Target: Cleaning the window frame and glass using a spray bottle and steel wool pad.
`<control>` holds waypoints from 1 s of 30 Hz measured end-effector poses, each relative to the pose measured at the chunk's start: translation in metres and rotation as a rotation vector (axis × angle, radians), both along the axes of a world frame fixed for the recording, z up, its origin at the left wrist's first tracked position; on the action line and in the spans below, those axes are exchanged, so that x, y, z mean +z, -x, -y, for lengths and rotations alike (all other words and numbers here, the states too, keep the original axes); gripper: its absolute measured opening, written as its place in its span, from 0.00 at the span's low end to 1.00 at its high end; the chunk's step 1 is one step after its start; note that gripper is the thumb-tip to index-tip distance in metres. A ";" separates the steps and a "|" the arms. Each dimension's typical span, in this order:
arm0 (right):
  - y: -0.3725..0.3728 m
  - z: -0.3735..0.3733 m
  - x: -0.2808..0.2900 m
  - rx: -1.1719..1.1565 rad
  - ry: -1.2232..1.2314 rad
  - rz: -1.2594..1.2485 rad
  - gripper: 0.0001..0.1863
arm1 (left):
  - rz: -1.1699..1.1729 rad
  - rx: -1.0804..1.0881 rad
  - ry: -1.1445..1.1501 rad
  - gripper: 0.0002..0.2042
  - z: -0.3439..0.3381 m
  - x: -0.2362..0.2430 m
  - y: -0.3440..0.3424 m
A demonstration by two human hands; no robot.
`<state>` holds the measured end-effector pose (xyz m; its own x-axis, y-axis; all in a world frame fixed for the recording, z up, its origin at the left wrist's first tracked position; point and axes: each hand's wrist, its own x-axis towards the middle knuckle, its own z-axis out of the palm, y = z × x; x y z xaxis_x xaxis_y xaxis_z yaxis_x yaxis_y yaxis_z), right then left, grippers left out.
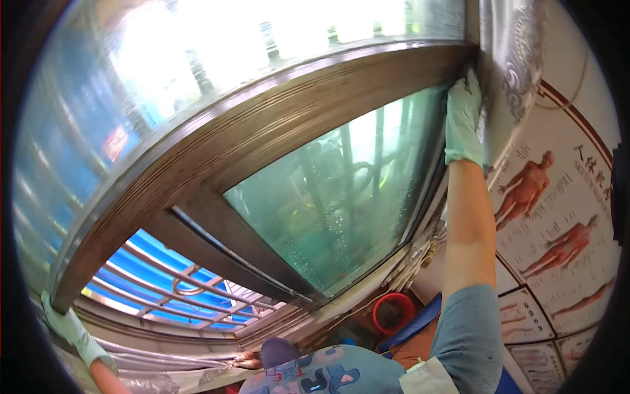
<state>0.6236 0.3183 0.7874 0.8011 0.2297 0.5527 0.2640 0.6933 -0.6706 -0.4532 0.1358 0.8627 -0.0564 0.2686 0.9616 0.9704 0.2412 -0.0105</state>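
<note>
A brown metal window frame (164, 167) arches across the view, with a wet greenish glass pane (328, 203) at its right. Droplets dot the lower part of this pane. My right hand (464, 121), in a pale green glove, reaches up to the frame's upper right corner beside the curtain. Its fingers look stretched out against the edge, though the tips are partly lost in shadow. My left hand (73, 335), gloved likewise, lies at the frame's lower left end. Its fingers extend upward along that end, with no loose item visible in them.
Metal bars (190, 282) stand outside the left opening, before blue sheeting. A patterned silver curtain (518, 59) hangs at right, near anatomy posters (551, 217). Bundled curtains (164, 361) lie along the lower left. Below is a red bucket (394, 312) beside a blue-edged orange surface (420, 338).
</note>
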 end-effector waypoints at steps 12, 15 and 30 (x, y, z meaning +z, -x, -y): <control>0.303 0.082 0.001 -0.025 -0.024 0.685 0.23 | -0.032 0.025 -0.078 0.23 0.013 0.006 -0.046; 0.329 0.096 -0.001 -0.068 0.055 0.936 0.23 | 0.027 0.024 -0.034 0.21 0.010 0.010 -0.089; 0.453 0.106 0.043 -0.180 -0.164 1.731 0.22 | -0.237 0.197 -0.163 0.18 0.018 0.006 -0.103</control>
<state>0.1703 0.2126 0.8300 -0.6796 0.0705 0.7302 0.6120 0.6033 0.5114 -0.3507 0.1180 0.8686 0.1382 0.1171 0.9835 0.8804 0.4403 -0.1761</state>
